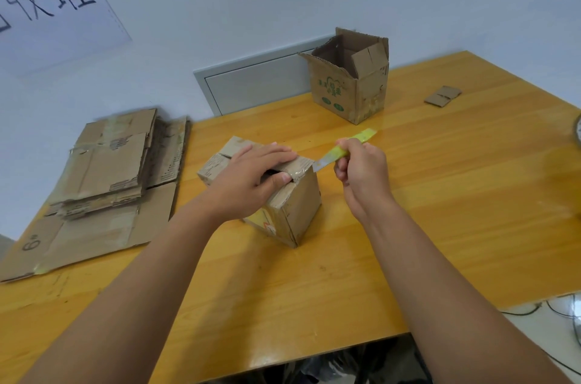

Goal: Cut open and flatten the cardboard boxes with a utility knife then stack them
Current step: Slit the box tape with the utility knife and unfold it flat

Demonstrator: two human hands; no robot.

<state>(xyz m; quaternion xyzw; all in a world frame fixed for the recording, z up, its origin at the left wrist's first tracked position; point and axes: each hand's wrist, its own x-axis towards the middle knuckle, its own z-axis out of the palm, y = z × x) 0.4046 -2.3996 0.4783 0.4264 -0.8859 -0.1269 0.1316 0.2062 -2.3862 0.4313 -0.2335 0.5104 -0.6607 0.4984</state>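
— Where was the small box (283, 195) when you looked?

— It sat in the middle of the frame on the tabletop (408, 226). My left hand (251, 176) lay flat on its top, fingers long, thumb tucked at the edge of a flap. That grip was loose and pressing down, not squeezing.

— And the knife?

— My right hand (361, 170) had its fingers curled tight round the yellow utility knife (342, 149). The knife pointed left and down, its long side slanting toward the upper right. The blade tip was just at the box's top right corner, by the shiny tape. I could not tell if it touched. I think the next cut had to run left, toward my left fingers, so that was the risk.

— Any writing?

— A "6" on the flat stack (103, 189) at the left. Green print on the open box (349, 85) at the top, too small to read. Big black characters on a wall sheet (47, 3), upper left; I could not read them.
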